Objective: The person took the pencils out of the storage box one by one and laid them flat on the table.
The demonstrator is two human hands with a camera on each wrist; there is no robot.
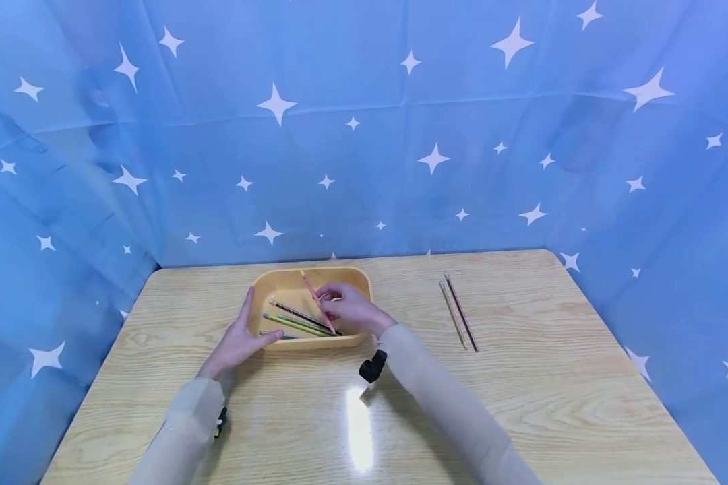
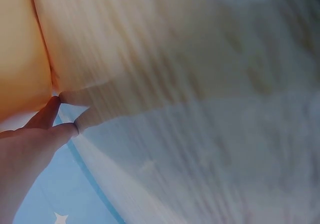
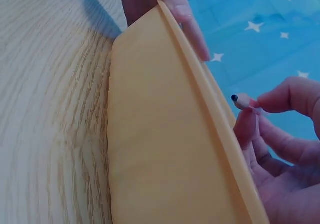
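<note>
A yellow-orange plastic tray [image 1: 318, 343] stands near the table's back edge. At its left end my left hand [image 1: 240, 342] grips it, fingers along the outer side and thumb over the front rim. My right hand [image 1: 350, 308] pinches a pink pencil [image 1: 309, 285] between thumb and fingers above the right part of the tray. In the right wrist view, the pencil's dark point [image 3: 235, 98] sticks out past the fingertips, just over the rim. Inside the tray lie several pencils, among them a dark one [image 1: 294, 310] and a green one [image 1: 300, 326].
To the right on the wooden table [image 1: 540, 384] lie a gold-coloured pencil [image 1: 452, 315] and a dark red pencil [image 1: 462, 312], side by side. A blue curtain with white stars [image 1: 352, 168] hangs behind the table and at both sides.
</note>
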